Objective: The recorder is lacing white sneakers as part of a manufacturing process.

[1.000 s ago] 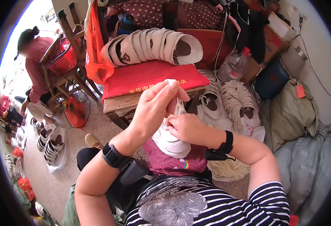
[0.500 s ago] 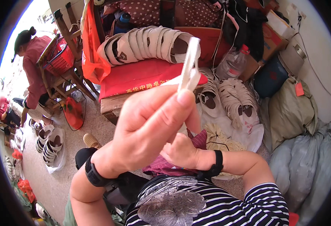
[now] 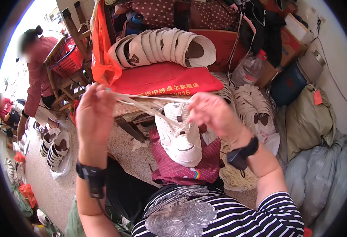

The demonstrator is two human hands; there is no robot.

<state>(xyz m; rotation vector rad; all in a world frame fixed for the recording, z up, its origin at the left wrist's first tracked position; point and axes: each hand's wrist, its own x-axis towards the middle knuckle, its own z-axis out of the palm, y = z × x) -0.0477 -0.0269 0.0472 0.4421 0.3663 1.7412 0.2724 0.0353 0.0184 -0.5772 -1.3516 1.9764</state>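
Observation:
A white sneaker [image 3: 183,143] rests toe toward me on a maroon striped cloth [image 3: 163,168] over my lap. From its lacing, a white shoelace [image 3: 144,106] runs up in long strands stretched between my two hands. My left hand [image 3: 95,112] is raised at the left, its fingers pinched on one end of the lace. Slightly blurred, my right hand [image 3: 211,112] is beside the shoe's upper right and grips the lace between thumb and fingers.
A wooden bench [image 3: 128,114] ahead holds a red cloth [image 3: 161,77] and a nested row of beige shoe uppers [image 3: 153,47]. More uppers [image 3: 254,106] lie right of it, near a clear plastic bottle [image 3: 249,69]. A pile of cream laces [image 3: 238,175] lies at right. At far left, a person [image 3: 41,67] bends.
My hands have moved apart, the left one swinging left, and the lace is now stretched between them. The sneaker on my lap has come into view.

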